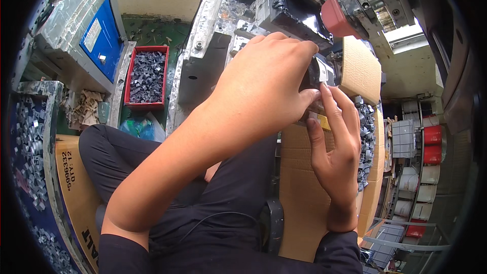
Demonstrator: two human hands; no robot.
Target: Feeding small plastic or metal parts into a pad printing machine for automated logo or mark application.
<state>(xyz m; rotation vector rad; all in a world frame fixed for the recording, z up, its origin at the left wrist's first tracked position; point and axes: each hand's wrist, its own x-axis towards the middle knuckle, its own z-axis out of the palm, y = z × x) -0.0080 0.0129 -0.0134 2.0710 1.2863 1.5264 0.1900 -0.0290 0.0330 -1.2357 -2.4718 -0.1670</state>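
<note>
My left hand (269, 76) reaches across to the right with its back uppermost. Its fingers curl round a small dark piece with a light grey face (323, 70), and most of that piece is hidden behind the hand. Just below it is my right hand (337, 139), palm turned inward, with thumb and fingers apart. The right index fingertip touches the lower edge of the grey face, close to my left thumb. Something small and yellow (322, 121) shows between the right thumb and index finger; whether it is touched I cannot tell.
A paint-splashed machine (203, 61) stands ahead, with a pink-red container (337, 16) at its upper right. Small grey parts fill a red box (166, 78) on the floor and lie in an open cardboard box (304, 187) at right. More grey parts (31, 147) lie at far left.
</note>
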